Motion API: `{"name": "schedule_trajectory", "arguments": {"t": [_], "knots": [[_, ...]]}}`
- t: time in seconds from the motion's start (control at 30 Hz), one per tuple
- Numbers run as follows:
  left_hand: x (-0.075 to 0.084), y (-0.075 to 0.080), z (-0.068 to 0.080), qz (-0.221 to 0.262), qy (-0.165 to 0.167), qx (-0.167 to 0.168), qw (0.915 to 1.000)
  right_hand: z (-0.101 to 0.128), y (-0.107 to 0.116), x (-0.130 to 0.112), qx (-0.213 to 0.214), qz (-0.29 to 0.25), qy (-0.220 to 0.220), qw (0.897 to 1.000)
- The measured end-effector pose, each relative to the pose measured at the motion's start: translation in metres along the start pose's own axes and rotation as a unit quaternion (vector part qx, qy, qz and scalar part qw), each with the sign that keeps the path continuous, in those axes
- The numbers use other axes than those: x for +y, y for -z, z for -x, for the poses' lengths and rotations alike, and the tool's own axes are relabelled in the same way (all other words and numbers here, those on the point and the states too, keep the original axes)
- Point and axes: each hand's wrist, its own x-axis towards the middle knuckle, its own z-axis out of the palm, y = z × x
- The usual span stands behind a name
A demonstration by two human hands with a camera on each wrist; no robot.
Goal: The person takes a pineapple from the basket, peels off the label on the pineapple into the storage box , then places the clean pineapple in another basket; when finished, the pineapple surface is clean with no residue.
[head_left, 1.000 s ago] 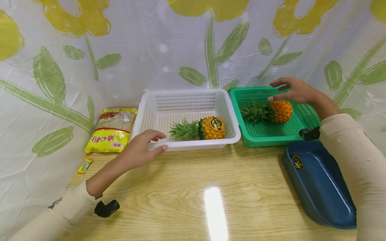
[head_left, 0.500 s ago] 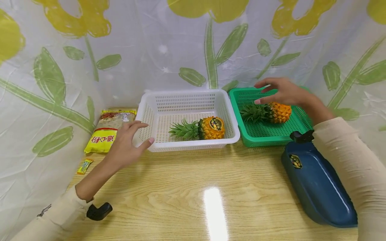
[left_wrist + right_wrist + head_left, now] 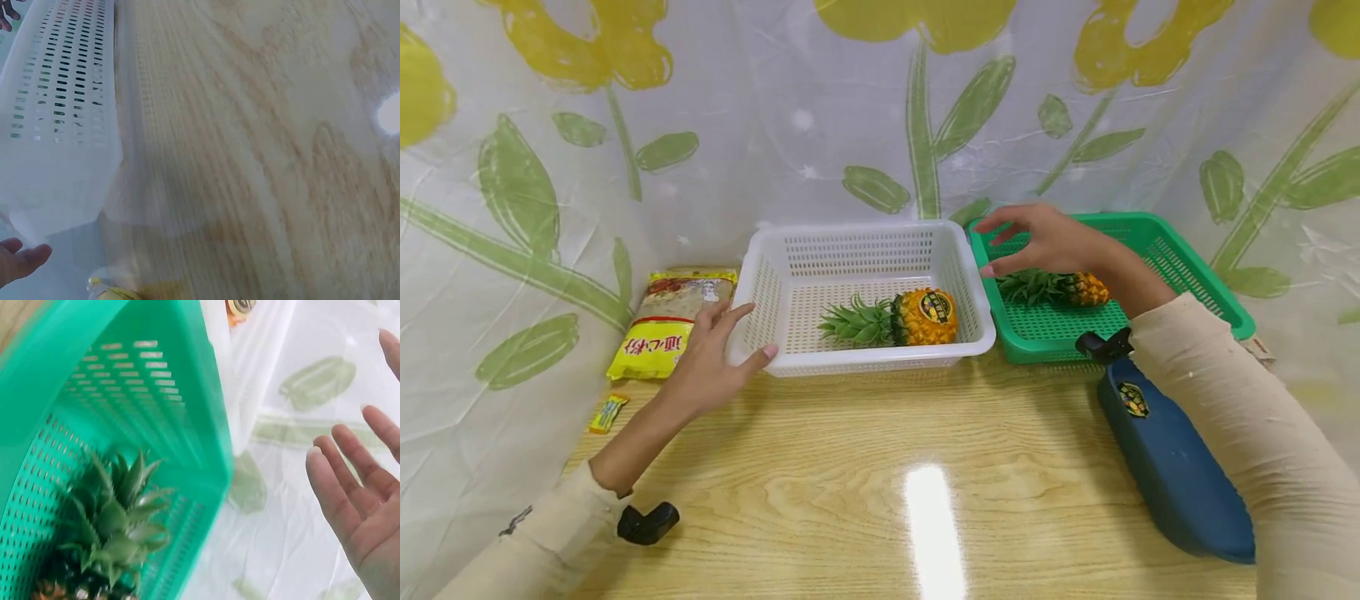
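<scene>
White basket and green basket side by side, a hand near each

The two baskets stand at the back of a wooden table, against a curtain printed with yellow flowers. The person's left hand is at the white basket's near left corner, thumb and fingers spread wide; whether the thumb touches the rim cannot be told. The right hand is above the left end of the green basket, its thumb and fingers held wide apart; the right wrist view shows it clear of the rim.

In the white basket a labelled pineapple lies on its side, crown to the left. A second pineapple lies the same way in the green basket, partly hidden by the right hand and wrist.

Just left of the white basket rests a yellow bag, partly covered by the left hand, with a small packet in front of it. A blue basin sits before the green basket, partly hidden under the right sleeve.
</scene>
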Motion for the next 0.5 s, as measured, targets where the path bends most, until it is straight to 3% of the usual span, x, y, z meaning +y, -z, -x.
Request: {"name": "schedule_trajectory", "arguments": {"t": [0.2, 0.5], "knots": [[-0.004, -0.002, -0.003, 0.008, 0.021, -0.037, 0.9991, -0.014, -0.013, -0.008, -0.031, 0.002, 0.006, 0.999], [-0.012, -0.005, -0.007, 0.073, 0.023, -0.058, 0.9954, -0.038, -0.025, -0.019, -0.072, -0.013, 0.011, 0.997]]}}
